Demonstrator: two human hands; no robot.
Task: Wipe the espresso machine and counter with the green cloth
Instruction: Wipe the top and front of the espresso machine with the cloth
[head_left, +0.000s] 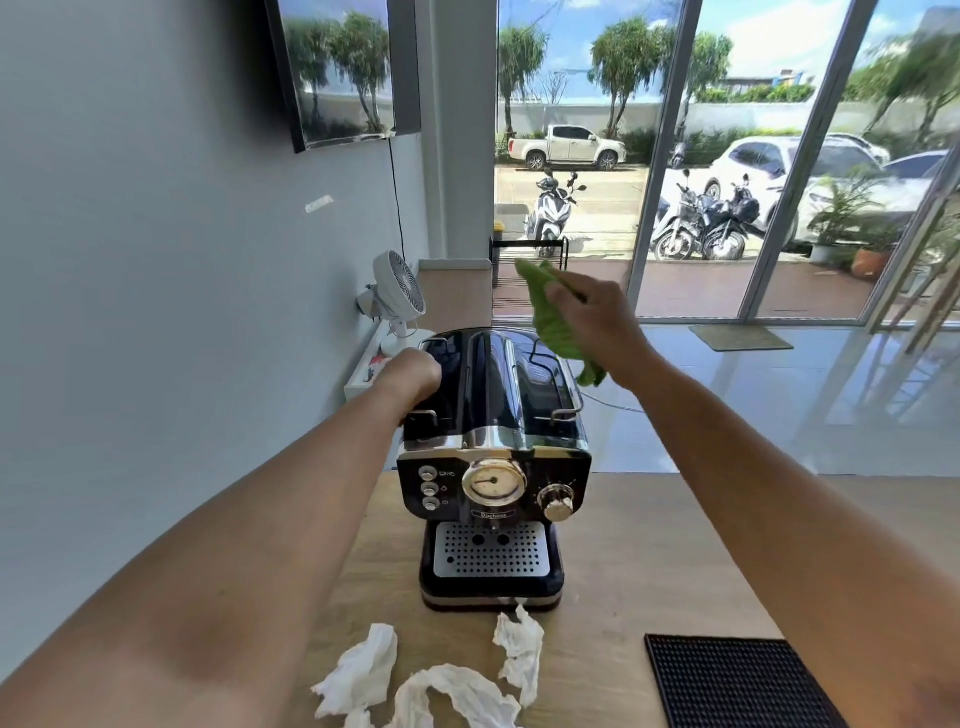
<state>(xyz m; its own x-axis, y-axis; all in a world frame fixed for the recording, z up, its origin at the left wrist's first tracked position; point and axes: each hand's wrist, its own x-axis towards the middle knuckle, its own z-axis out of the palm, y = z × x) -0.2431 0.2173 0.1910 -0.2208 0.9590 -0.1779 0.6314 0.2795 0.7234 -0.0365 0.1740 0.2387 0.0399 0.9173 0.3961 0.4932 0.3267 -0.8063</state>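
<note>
A black and chrome espresso machine (493, 467) stands on the wooden counter (649, 545), its gauge and drip tray facing me. My left hand (413, 376) rests closed against the machine's top left edge. My right hand (592, 322) is raised over the machine's far right corner and grips the green cloth (553, 322), which hangs down from my fingers just above the top.
Crumpled white paper tissues (431, 680) lie on the counter in front of the machine. A black rubber mat (737, 680) sits at the front right. A small white fan (397, 301) stands behind the machine on the left by the wall. Glass doors are behind.
</note>
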